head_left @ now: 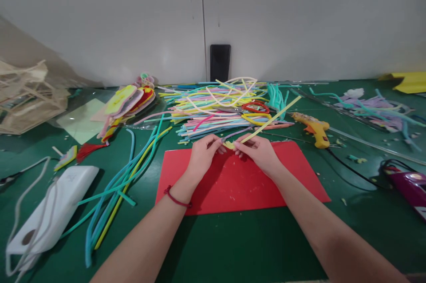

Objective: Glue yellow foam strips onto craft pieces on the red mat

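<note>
A pale yellow pipe cleaner runs from between my hands up to the right, its long end straight. Its lower end looks bent into a small yellow shape at my fingertips. My left hand pinches this bent part from the left. From the right, my right hand is closed on the same pipe cleaner, near where the straight length begins. Both hands hover over a red board. Just beyond the fingers lies a purple pipe cleaner.
Behind lies a pile of coloured pipe cleaners with red-and-yellow-handled scissors. A yellow glue gun rests at right. Left are loose blue and green pipe cleaners, a white power bank and fuzzy flower pieces. A black phone leans on the wall.
</note>
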`<state>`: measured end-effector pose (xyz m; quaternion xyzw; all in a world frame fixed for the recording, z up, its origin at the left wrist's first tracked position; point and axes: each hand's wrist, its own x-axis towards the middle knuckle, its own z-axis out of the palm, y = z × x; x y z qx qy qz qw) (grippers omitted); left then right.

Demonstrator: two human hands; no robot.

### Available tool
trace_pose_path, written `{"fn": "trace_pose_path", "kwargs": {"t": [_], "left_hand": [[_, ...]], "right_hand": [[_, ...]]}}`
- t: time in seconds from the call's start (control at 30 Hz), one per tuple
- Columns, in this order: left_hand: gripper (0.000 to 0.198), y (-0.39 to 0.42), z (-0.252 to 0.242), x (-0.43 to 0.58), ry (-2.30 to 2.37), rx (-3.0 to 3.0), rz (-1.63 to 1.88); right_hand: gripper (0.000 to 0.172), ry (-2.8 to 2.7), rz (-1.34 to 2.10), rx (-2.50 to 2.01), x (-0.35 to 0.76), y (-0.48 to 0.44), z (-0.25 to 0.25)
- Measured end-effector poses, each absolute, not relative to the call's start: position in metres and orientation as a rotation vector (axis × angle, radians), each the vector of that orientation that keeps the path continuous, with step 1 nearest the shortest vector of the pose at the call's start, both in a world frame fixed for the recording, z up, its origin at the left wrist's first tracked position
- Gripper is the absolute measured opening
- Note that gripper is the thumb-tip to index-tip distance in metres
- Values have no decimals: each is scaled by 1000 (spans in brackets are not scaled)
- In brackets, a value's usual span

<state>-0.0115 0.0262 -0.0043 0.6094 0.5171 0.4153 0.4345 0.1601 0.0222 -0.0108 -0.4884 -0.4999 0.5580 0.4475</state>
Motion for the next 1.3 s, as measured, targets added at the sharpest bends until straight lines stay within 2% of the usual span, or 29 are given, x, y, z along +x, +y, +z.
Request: {"fn": "trace_pose_path", "kwargs": {"t": [0.23, 0.43, 0.93, 1.3], "left_hand": [[14, 31, -9, -14, 1169, 1376, 1137], [7, 28, -4, -11, 1187, 1408, 1081], [13, 26, -2, -11, 1247, 1617, 1010], [11, 27, -7, -11, 1213, 1470, 1017]], "right_hand": [[34, -1090, 1364, -1216, 160, 23, -9], [35, -1099, 1363, -1200, 160, 24, -10], [30, -1205, 1363, -1189, 159, 23, -11], [32, -1237, 1370, -1205, 162, 22, -14]]}}
